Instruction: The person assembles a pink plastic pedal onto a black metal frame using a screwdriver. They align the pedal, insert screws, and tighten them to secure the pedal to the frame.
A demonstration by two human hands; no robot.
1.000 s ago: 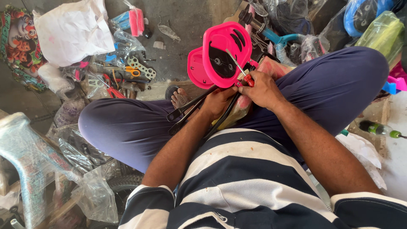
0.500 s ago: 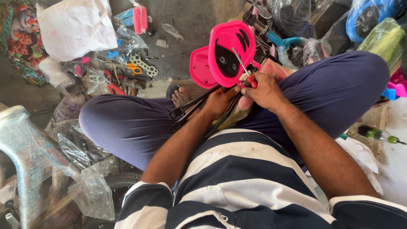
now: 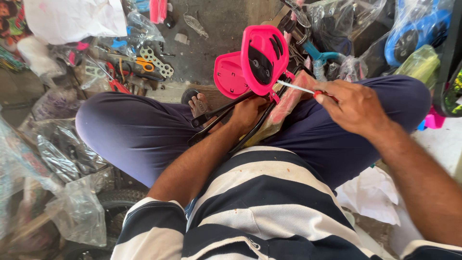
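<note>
Partly hidden, left hand (image 3: pixel 248 113) grips black frame (image 3: pixel 216 115) under pink seat (image 3: pixel 263 58); right hand (image 3: pixel 353 106) pinches screwdriver (image 3: pixel 296 87).

A white plastic bag (image 3: pixel 72 19) lies on the concrete floor (image 3: pixel 226 33) at upper left, with orange-handled scissors (image 3: pixel 144 64) and a pale perforated metal strip (image 3: pixel 157 61) just beside each other below it. A blue ride-on toy (image 3: pixel 416 33) (wrapped in clear plastic) sits at upper right, a black tyre (image 3: pixel 113 202) at lower left.
</note>
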